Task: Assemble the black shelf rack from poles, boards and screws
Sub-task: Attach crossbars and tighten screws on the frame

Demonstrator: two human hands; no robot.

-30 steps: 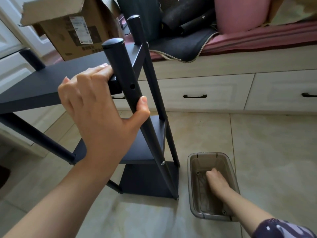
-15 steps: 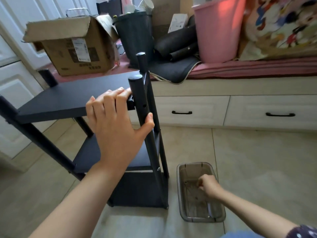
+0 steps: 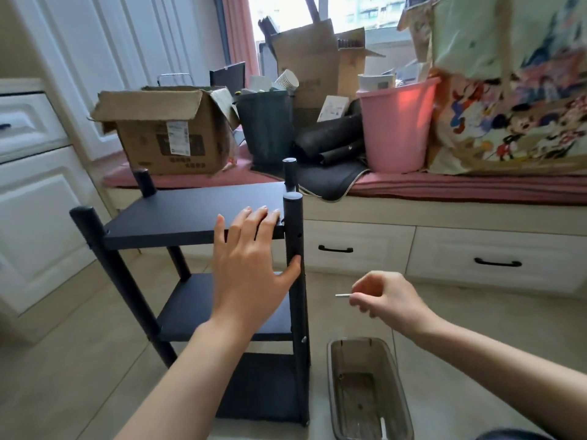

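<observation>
Black shelf rack (image 3: 197, 214) stands upright on the floor. Its top board is pressed by the left hand (image 3: 251, 265), fingers straight, thumb against the front pole (image 3: 293, 236). Right of the rack, a clear bin (image 3: 368, 392) is seen, small hardware inside. Above the bin, a screw (image 3: 342, 295) is pinched in the right hand (image 3: 387, 296).

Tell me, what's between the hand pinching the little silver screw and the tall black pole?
Nothing. In the head view, only bare tiled floor shows between the right hand, pinching the small silver screw, and the black front pole that the left hand steadies.
</observation>
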